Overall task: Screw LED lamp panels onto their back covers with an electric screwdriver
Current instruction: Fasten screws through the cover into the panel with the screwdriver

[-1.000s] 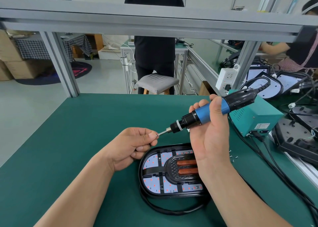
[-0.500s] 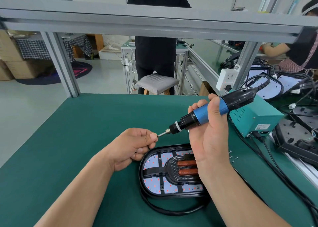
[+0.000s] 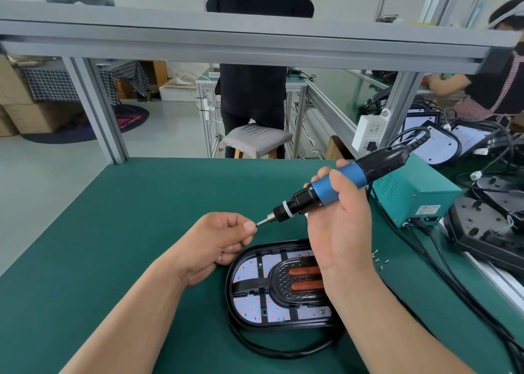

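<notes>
Worktop [image 3: 113,232]: dark green mat, with aluminium frame posts standing at its far edge.
Centre-right: a lamp panel [image 3: 249,308] lies flat in its black back cover [image 3: 283,325], LEDs up.
Near side: a black cable [image 3: 272,353] loops round the cover.
Right of the cover: loose screws [image 3: 380,260].
Far right: a teal power box [image 3: 416,195], with black cords [image 3: 467,294] trailing from it.

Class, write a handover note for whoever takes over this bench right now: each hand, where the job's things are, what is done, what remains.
Right hand grips the electric screwdriver, raised, with its bit pointing left.
Left hand pinches the bit's tip, probably loading a screw; too small to see.
LED panel lies in its back cover on the green mat, below both hands; loose screws to its right.
Done: panel seated; driven screws cannot be told.
Left: drive the screws.
</notes>
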Demonstrator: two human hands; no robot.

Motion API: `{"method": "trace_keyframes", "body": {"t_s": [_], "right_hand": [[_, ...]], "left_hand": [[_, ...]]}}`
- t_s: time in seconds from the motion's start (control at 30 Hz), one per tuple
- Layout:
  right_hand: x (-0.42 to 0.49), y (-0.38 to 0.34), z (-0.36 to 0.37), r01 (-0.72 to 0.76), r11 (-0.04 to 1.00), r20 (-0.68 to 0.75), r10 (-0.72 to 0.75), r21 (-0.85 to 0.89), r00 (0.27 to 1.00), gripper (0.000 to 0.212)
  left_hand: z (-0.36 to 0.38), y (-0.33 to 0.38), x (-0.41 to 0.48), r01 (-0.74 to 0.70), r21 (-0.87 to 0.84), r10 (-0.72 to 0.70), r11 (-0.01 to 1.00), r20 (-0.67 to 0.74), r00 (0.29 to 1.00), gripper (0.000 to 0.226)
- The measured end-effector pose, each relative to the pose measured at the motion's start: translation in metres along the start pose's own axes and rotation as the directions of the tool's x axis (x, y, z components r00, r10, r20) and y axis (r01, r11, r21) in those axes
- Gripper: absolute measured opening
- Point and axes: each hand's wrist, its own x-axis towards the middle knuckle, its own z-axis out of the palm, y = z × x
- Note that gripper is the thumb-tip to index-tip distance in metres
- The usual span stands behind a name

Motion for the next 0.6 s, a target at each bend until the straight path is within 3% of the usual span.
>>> {"method": "trace_keyframes", "body": {"t_s": [0.17,0.23,0.3,0.43,0.6], "right_hand": [[0.002,0.001,0.002,-0.009,0.983,-0.065,-0.003,-0.185,0.998,0.015],[0.003,-0.001,0.003,0.012,0.975,-0.074,-0.029,-0.221,0.997,0.029],[0.004,-0.003,0.004,0.022,0.976,-0.075,-0.040,-0.217,0.996,0.042],[0.006,-0.005,0.003,0.032,0.981,-0.083,-0.049,-0.192,0.995,0.046],[0.010,-0.003,-0.002,0.006,0.987,-0.133,-0.028,-0.158,0.991,0.032]], "left_hand": [[-0.002,-0.001,0.001,-0.023,-0.020,0.022,1.000,-0.043,0.999,0.019],[-0.003,-0.001,0.001,-0.039,-0.039,0.038,0.998,-0.040,0.998,0.019],[-0.003,-0.001,0.002,-0.061,-0.057,0.060,0.996,-0.026,0.998,0.021],[-0.002,0.000,0.002,-0.082,-0.077,0.081,0.994,-0.012,0.997,0.021],[0.002,-0.001,0.004,-0.102,-0.080,0.100,0.992,-0.021,0.995,0.020]]}}
